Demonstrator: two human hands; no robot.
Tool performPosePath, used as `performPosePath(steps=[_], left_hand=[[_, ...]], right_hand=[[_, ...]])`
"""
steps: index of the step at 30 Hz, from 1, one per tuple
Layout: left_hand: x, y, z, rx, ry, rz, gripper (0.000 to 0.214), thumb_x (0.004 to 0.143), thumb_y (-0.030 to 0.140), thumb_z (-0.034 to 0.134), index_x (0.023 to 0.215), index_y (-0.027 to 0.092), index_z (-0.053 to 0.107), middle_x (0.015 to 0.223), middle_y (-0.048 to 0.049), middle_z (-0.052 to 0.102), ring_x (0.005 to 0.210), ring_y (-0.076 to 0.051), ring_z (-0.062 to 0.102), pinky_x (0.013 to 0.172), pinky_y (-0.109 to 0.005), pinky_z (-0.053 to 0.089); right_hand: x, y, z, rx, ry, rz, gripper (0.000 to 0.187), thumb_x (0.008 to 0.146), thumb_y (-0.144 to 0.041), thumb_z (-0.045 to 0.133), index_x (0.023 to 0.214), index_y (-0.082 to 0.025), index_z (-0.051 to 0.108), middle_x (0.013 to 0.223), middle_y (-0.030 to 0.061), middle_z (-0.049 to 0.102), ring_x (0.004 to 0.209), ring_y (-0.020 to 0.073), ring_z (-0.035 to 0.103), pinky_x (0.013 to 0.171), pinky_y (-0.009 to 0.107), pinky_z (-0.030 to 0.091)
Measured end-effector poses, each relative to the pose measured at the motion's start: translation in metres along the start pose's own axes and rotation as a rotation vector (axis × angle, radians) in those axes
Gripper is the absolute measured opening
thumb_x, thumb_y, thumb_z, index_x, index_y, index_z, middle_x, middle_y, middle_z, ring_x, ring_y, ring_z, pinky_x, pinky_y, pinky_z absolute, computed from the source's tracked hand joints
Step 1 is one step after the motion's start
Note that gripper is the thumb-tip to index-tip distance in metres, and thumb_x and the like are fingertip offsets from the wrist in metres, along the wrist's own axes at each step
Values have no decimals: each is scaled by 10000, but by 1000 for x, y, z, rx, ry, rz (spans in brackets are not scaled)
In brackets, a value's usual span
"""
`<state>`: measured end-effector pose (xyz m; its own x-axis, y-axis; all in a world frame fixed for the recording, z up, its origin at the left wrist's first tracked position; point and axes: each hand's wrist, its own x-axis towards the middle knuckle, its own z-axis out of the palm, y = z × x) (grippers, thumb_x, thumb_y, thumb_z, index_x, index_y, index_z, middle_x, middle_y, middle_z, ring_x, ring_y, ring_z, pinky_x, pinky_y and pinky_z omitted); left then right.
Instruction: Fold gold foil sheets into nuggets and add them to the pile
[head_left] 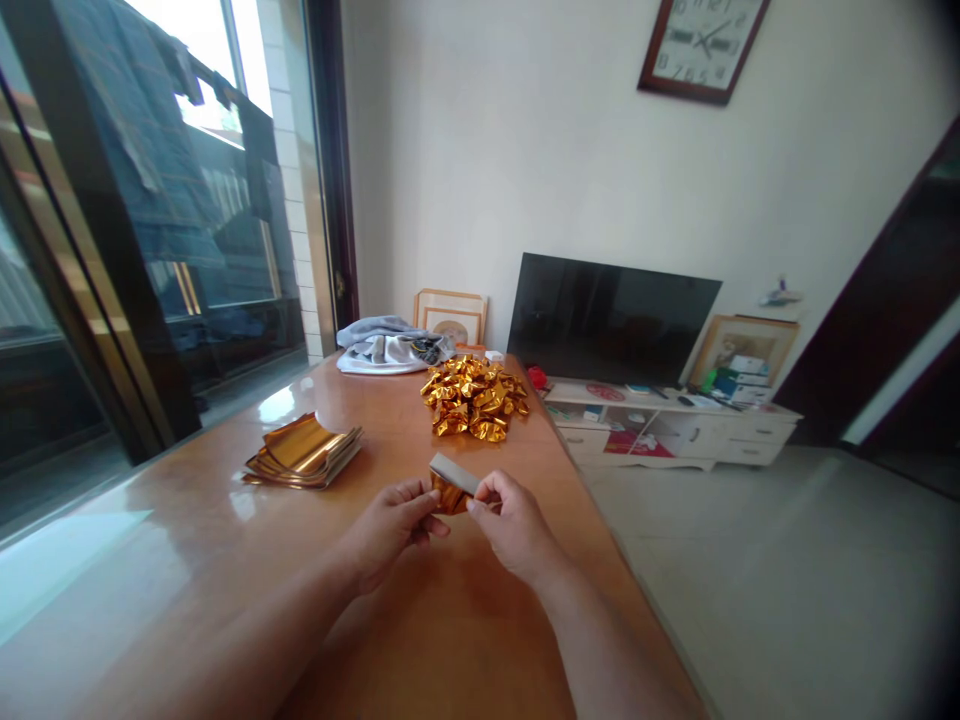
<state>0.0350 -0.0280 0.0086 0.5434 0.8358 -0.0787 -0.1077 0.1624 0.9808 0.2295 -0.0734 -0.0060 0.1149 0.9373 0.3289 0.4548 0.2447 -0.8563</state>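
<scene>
A pale wall [495,150] stands ahead of you, with a square clock [703,50] hung high on the right and a wide dark television [611,315] below it. The television is above a low white cabinet [675,435], whose top carries small boxes and other odds and ends. On your left, clothes [150,150] hang beyond the glass door.

You are working over a glossy brown table [420,640]. Your left hand [401,525] and right hand [517,520] are close together near the middle of it, with the foil sheet [454,484] between them. Your left thumb and fingers are pinched on its left side, the other fingers loosely curled; your right thumb and forefinger pinch its right end. The sheet shows a dull grey strip along the top and creased, shiny gold underneath. Your fingers hide part of it, so you cannot tell its full shape.

Beyond the sheet, and apart from it, sits a heap of crumpled gold pieces [476,395]. To the left of your hands lies a loose stack of gold sheets [304,450], their edges curling up. At the far end you have a bundle of grey cloth [382,350], with a picture frame [480,315] behind it.
</scene>
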Motion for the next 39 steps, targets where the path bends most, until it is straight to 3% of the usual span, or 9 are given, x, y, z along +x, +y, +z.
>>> performPosePath(steps=[4, 8, 10, 16, 28, 39], left_hand=[[-2, 1, 5, -67, -19, -40, 327, 831, 349, 757, 1084, 155, 690, 1093, -110, 732, 826, -148, 689, 699, -220, 493], [-1, -1, 8, -91, -33, -61, 352, 803, 319, 791, 1108, 173, 692, 1171, -109, 729, 901, -165, 706, 800, -258, 529], [0, -2, 7, -90, -38, -68, 354, 798, 315, 799, 1111, 187, 696, 1174, -96, 732, 905, -161, 710, 813, -260, 534], [0, -2, 6, -100, -35, -92, 344, 807, 299, 797, 1121, 189, 707, 1165, -92, 732, 915, -155, 714, 818, -245, 544], [0, -1, 7, -138, -33, -105, 317, 779, 279, 825, 1064, 171, 739, 1095, -97, 752, 893, -156, 721, 811, -234, 562], [1, -2, 4, -171, 2, -111, 292, 764, 256, 828, 1024, 154, 742, 1040, -109, 768, 839, -157, 728, 758, -227, 568]], right_hand=[[1, -2, 2, -5, 93, -24, 105, 795, -212, 627, 876, -215, 561, 740, -40, 582, 655, 144, 533, 610, 257, 421], [1, -4, 3, 22, 124, -28, 473, 777, -179, 633, 1240, -228, 546, 845, -20, 643, 724, 161, 604, 686, 282, 483], [1, -4, 3, 43, 119, -22, 542, 778, -179, 632, 1307, -229, 526, 887, -3, 666, 751, 170, 623, 712, 294, 501], [1, -9, 4, 144, 73, -50, 222, 802, -213, 616, 1023, -210, 636, 909, 12, 686, 779, 173, 618, 716, 281, 501], [-2, -13, 5, 333, 103, 56, 162, 762, -250, 667, 889, -204, 578, 714, -55, 529, 649, 126, 473, 609, 234, 404], [-2, -13, 7, 291, 30, -7, 82, 791, -272, 654, 828, -200, 637, 740, -17, 628, 684, 142, 546, 652, 246, 441]])
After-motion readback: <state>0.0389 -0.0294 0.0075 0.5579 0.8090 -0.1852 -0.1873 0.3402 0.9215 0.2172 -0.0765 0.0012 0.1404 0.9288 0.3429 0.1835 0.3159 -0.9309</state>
